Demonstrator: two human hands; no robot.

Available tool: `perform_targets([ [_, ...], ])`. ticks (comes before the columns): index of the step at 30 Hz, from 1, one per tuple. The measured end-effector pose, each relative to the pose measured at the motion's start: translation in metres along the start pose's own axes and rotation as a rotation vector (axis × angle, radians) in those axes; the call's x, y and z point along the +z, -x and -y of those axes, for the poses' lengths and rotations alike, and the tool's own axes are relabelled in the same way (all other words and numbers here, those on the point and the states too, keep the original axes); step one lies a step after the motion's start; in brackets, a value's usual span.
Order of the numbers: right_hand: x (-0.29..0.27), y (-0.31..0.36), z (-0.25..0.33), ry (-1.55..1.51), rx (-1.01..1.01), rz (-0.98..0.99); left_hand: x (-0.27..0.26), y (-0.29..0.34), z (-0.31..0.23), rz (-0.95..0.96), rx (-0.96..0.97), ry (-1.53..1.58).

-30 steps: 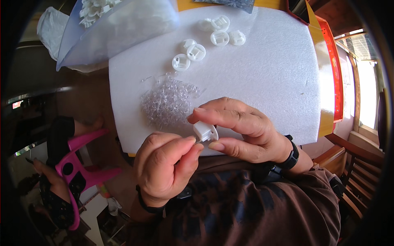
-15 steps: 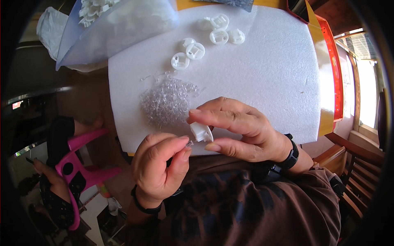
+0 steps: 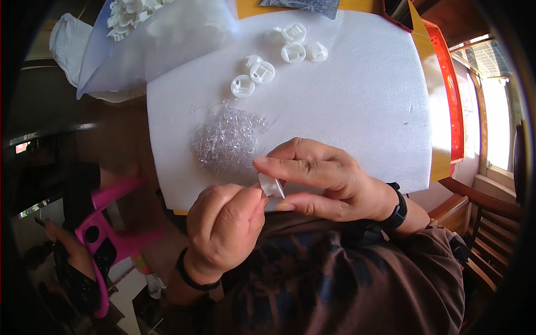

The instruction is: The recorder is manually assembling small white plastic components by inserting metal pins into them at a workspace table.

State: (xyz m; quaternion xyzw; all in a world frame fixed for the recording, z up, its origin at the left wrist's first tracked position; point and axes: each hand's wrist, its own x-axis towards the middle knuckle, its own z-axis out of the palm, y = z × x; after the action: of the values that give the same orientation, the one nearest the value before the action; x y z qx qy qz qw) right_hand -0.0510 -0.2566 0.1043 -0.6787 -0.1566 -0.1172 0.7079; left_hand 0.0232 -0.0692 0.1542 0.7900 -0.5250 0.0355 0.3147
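Note:
My right hand holds a white round plastic part between thumb and fingers, tilted on its edge near the table's front. My left hand is closed in a pinch, its fingertips touching the near side of that part. The small clear plastic piece that showed in this pinch is now hidden by the fingers. Just beyond the hands lies a pile of small clear plastic pieces. Farther back, several white round plastic parts lie in two loose groups.
A white foam sheet covers the table. At the back left stands a translucent bin with white parts in it. A grey plastic bag lies at the back edge, a red tray at the right. Another person sits near a pink chair.
My left hand has moved right and up, bringing its pinched clear piece against the white part. The white part has tilted slightly in my right hand. The view has shifted a little.

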Motion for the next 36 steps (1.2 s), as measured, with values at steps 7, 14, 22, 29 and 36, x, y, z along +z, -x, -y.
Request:
perform_targets([
  [7,-0.001,0.010,0.009,-0.012,0.039,-0.053,0.002,-0.001,-0.001,0.062,-0.102,0.083],
  [14,0.005,0.023,0.017,0.019,-0.018,0.042,-0.005,0.009,-0.011,0.171,-0.055,0.123],
  [22,0.010,0.035,0.022,0.018,-0.092,0.057,-0.004,0.021,-0.030,0.164,-0.076,0.109],
  [29,-0.009,0.040,0.046,0.002,0.031,0.005,-0.006,0.020,-0.049,0.124,-0.197,0.198],
  [36,-0.111,0.091,0.058,-0.401,-0.142,-0.932,-0.012,0.048,-0.025,0.177,-0.336,0.132],
])
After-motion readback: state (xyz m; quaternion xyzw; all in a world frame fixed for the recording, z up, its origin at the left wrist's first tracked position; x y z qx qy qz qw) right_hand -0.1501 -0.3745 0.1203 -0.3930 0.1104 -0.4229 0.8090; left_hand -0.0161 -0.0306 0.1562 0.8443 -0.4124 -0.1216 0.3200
